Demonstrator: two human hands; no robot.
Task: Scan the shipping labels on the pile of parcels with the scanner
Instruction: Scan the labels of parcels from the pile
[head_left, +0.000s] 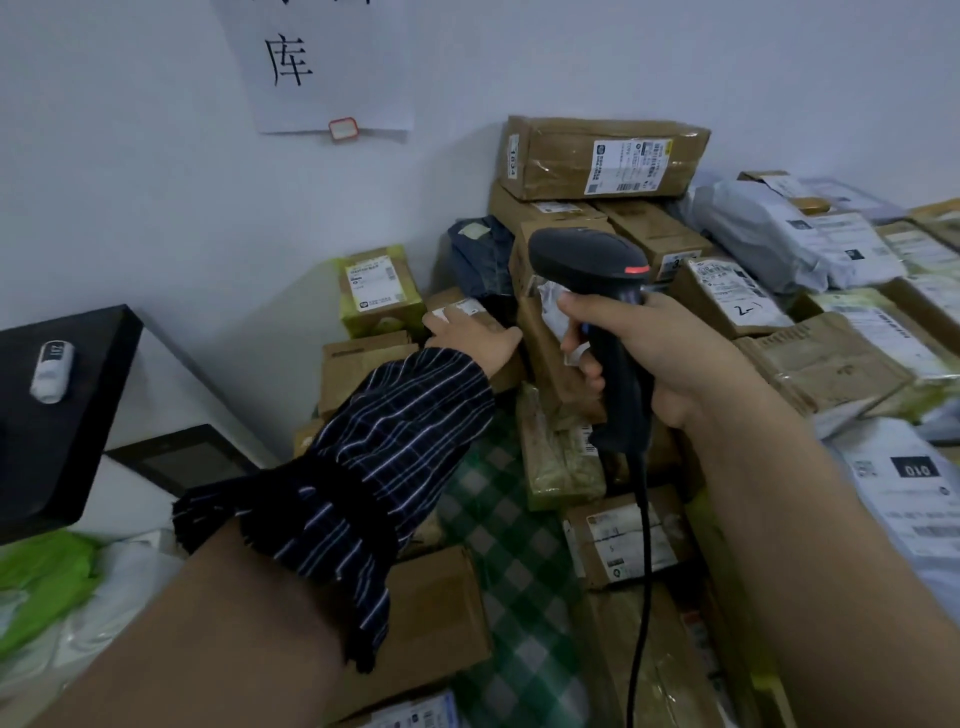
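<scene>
Over the pile of parcels (717, 304) stacked against the wall (156, 182), the scanner (587, 260) is gripped upright in the right hand (670, 358), fingers curled round its handle. A small labelled box (462, 306) near the wall is touched by the left hand (470, 340), fingers laid straight.

1. A green-and-white checked cloth (511, 525) is covering the surface that is carrying the parcels; what is lying under it cannot be told.
2. A plain cardboard box (441, 613) is sitting on the cloth at the near left of the bare patch.
3. A labelled box (623, 540) is lying at the near right, with a tape-wrapped parcel (558, 462) just beyond it.
4. Further back, a brown box (363, 369) and a yellow-taped box (382, 291) are standing near the wall.
5. At the left, a white top (124, 499) is carrying a black box (57, 415) and a dark flat panel (176, 457).
</scene>
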